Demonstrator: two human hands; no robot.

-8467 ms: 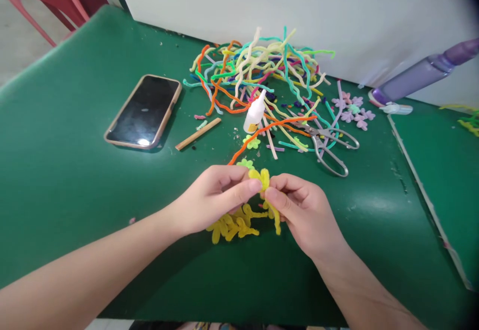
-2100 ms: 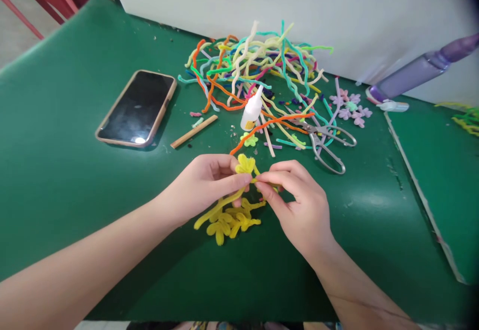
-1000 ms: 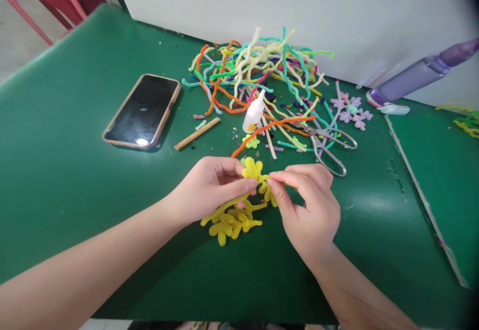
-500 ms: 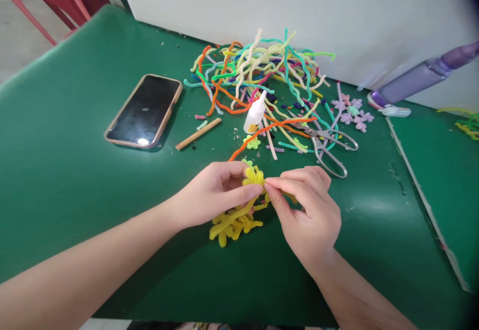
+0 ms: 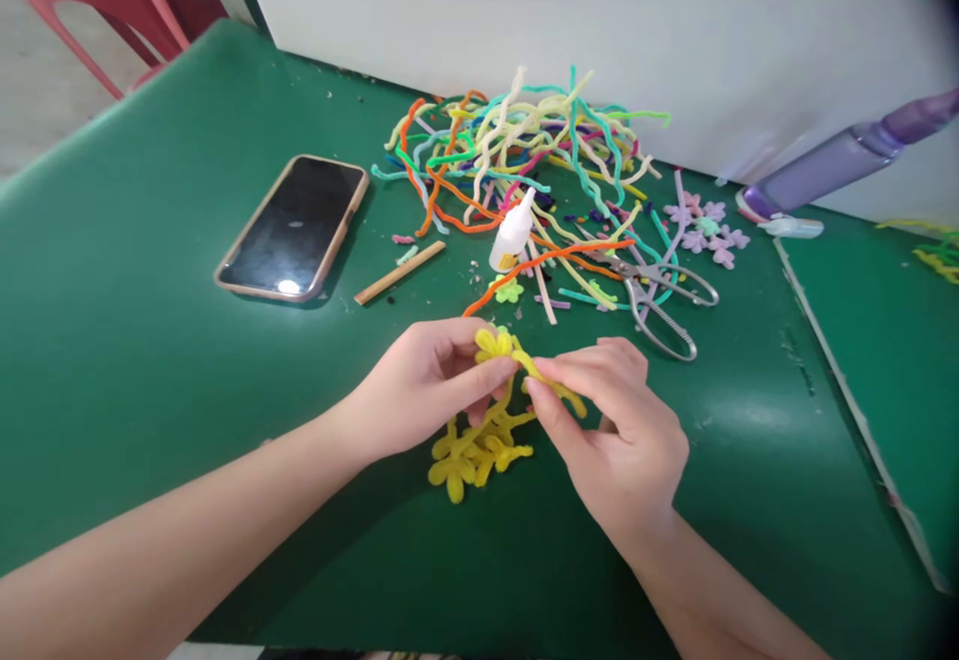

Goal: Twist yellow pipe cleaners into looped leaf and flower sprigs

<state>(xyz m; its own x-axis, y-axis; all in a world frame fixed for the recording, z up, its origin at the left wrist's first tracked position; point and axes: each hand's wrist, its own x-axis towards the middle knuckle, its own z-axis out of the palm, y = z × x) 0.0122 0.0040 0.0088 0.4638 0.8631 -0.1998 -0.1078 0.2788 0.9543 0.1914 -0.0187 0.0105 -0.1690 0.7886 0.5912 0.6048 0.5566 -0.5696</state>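
My left hand (image 5: 424, 385) pinches a small yellow pipe-cleaner flower (image 5: 494, 344) between thumb and fingers. My right hand (image 5: 610, 430) pinches the loose yellow strand (image 5: 560, 395) that runs from that flower. The two hands meet over the green table (image 5: 135, 340). Just below them lies a cluster of finished yellow flowers (image 5: 472, 450), partly under my left fingers.
A tangled pile of coloured pipe cleaners (image 5: 524, 156) lies at the back by the white wall. A glue bottle (image 5: 511, 234), scissors (image 5: 659, 306), a wooden stick (image 5: 400, 272), a phone (image 5: 296, 228), purple flowers (image 5: 704, 226) and a purple bottle (image 5: 846, 156) are around. A second green table (image 5: 884, 340) adjoins on the right.
My right hand has drawn the yellow strand out to the right and down from the flower. The left hand keeps its pinch on the flower, which has turned slightly.
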